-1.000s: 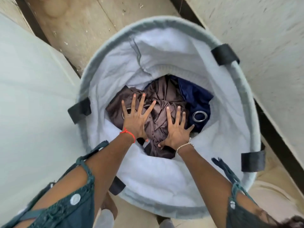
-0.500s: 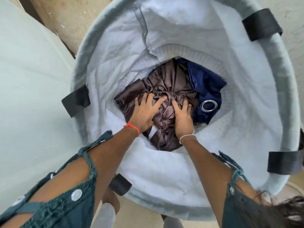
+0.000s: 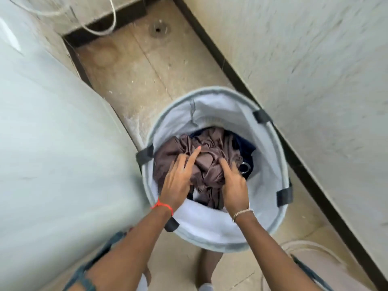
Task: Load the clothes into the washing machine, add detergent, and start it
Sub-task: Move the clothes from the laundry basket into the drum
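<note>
The round fabric laundry basket (image 3: pixel 222 114) stands on the tiled floor (image 3: pixel 151 66) in a narrow passage. The washing machine (image 3: pixel 52 143) fills the left side and its white body almost touches the basket's left rim. On the right, a rough pale wall (image 3: pixel 315 70) with a black skirting (image 3: pixel 212 42) runs just beside the basket's far right rim. That leaves the basket hemmed in on both sides.

The clothes are in the basket. A crumpled brown cloth (image 3: pixel 210 162) lies on top, and a navy cloth (image 3: pixel 248 149) shows beneath it on the far right. A metal ring (image 3: pixel 244 168) shows at the edge of the navy cloth, just beside the right hand's knuckles.

Both hands reach down into the basket over its near rim. The left hand (image 3: pixel 176 179) has a red thread (image 3: pixel 162 205) at its wrist. Its forefinger lies straight on the brown cloth and its other fingers curl into the folds, so the grip is closed round a bunch of fabric. The right hand (image 3: pixel 234 183) wears a beaded bracelet (image 3: pixel 242 213). It does the same on the right side of the bundle, forefinger out and the rest of the grip bunched into the brown cloth. Motion blur hides the fingertips.

Four black tabs (image 3: pixel 284 195) sit around the basket's rim. At the far end of the floor there is a round drain (image 3: pixel 159 29), with a white cord (image 3: pixel 109 28) looping down near the far wall. A pale hose (image 3: pixel 304 246) curves over the floor at the near right, close to the basket.
</note>
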A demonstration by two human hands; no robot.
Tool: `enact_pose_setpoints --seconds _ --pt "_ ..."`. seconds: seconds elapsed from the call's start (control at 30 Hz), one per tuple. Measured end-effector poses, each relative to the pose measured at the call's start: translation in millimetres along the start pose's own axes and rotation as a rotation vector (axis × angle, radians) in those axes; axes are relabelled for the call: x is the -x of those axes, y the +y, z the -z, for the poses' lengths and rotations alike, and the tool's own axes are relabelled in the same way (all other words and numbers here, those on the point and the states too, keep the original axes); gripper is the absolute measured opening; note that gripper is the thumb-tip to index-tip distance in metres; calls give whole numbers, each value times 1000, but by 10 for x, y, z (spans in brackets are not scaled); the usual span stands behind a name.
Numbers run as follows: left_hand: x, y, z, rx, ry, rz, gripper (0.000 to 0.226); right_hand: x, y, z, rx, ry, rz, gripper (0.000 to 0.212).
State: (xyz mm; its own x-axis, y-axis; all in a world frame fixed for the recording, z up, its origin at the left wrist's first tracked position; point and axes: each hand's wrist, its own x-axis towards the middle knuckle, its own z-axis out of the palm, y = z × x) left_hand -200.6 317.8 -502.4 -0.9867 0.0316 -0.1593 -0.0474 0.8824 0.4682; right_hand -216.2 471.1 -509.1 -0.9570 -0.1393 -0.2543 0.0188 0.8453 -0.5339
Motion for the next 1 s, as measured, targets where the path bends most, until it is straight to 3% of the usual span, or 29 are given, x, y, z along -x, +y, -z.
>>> enact_pose_setpoints --seconds 0.13,0.3,0.5,0.63,0.7,0.9,1.0 --pt "305 576 946 213 124 -30 86 451 -591 959 -34 105 48 76" --pt "735 1316 2461 328 393 -125 82 1040 -1518 2293 -126 243 132 90" --pt "1451 1792 4504 238 651 -294 97 1772 -2882 3651 -250 514 415 52" --pt "2028 1801 5611 106 774 -354 87 2199 -3827 4175 -255 602 648 49" --pt "2350 1717 6055 11 846 -344 88 2310 -4249 4341 -224 638 782 60" --pt "3265 1428 7047 -204 1100 -243 89 2577 -5468 4510 -281 445 1176 83" --pt "3617 1221 7419 -289 1210 -177 85 2629 -6082 4418 -363 319 1355 84"
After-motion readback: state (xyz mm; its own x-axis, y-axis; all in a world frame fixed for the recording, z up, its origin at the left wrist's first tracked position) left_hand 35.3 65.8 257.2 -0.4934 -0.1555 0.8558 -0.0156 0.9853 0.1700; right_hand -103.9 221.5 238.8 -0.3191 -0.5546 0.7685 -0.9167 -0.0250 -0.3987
